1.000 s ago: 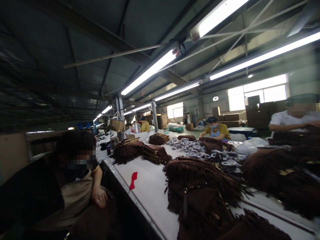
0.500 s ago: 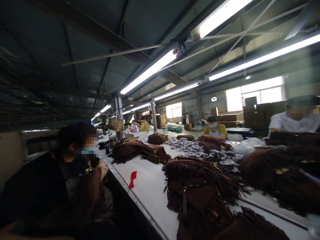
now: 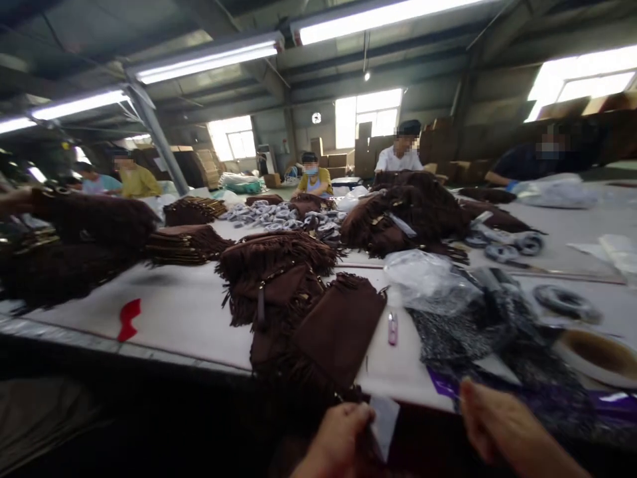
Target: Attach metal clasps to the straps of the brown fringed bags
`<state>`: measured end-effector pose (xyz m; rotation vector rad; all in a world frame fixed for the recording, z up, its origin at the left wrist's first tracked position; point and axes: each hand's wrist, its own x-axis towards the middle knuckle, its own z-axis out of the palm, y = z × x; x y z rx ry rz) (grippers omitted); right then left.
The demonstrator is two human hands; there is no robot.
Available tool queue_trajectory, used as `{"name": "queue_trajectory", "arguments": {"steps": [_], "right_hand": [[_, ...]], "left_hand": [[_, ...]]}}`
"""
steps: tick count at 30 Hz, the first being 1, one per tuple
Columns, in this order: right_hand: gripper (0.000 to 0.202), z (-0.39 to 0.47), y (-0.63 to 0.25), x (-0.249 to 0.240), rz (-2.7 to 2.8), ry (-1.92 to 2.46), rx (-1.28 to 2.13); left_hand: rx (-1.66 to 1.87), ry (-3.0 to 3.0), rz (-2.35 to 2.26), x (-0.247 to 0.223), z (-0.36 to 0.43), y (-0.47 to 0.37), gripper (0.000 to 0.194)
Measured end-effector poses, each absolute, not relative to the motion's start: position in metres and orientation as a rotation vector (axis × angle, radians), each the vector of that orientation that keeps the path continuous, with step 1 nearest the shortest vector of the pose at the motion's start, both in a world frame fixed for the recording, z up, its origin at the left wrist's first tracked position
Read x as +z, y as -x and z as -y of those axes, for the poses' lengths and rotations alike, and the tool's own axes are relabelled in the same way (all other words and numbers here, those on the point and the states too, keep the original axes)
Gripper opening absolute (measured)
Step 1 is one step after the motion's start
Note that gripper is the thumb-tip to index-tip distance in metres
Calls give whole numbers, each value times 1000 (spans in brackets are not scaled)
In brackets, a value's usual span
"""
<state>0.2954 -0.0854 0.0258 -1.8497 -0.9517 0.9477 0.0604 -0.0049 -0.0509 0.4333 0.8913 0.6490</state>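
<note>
At the table's front edge, my left hand [image 3: 341, 435] is closed with its thumb against a small white slip [image 3: 385, 421]. Dark material lies below the slip, too dim to make out. To the right, my right hand [image 3: 490, 421] is raised near the edge with its fingers curled together; whatever they may hold is hidden. Just beyond my left hand rests a dark brown fringed bag [image 3: 343, 325], overlapping others in a pile. Small pink-handled snips [image 3: 393, 328] lie on the white tabletop to its right.
Clear plastic bags [image 3: 428, 279], black mesh-like wrap [image 3: 448, 332] and a tape roll [image 3: 600, 355] lie at the right. Grey wrapped rings [image 3: 271, 216] and more brown bags [image 3: 189, 242] stand behind. A red strip [image 3: 129, 318] is at the left. Several people work around the table.
My view has swung right and downward. Both my hands and the white slip have come into view; the co-worker at the left has mostly left it, with a brown bag now over the table there.
</note>
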Motion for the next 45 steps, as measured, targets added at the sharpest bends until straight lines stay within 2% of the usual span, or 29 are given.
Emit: {"name": "queue_trajectory", "arguments": {"steps": [2, 6, 11, 15, 20, 27, 45], "right_hand": [[71, 80, -252, -3, 881, 1740, 1266], [63, 64, -190, -38, 844, 1617, 1375], [44, 51, -194, -21, 825, 1611, 1225], [40, 54, -207, -4, 1064, 1732, 1013], [31, 74, -205, 1, 1255, 1816, 1048], [33, 81, -196, 5, 1260, 1768, 1185], [36, 87, -200, 2, 1193, 1772, 1248]], "left_hand": [[634, -431, -899, -59, 2, -59, 44], [638, -461, -908, -66, 0, -57, 52], [623, -475, -935, -45, 7, -53, 46], [575, -615, -978, -18, 5, -41, 34], [506, -649, -894, 4, -8, -32, 40], [464, -713, -913, 10, -10, -38, 48], [509, -893, -1002, 0, -4, -39, 37]]}}
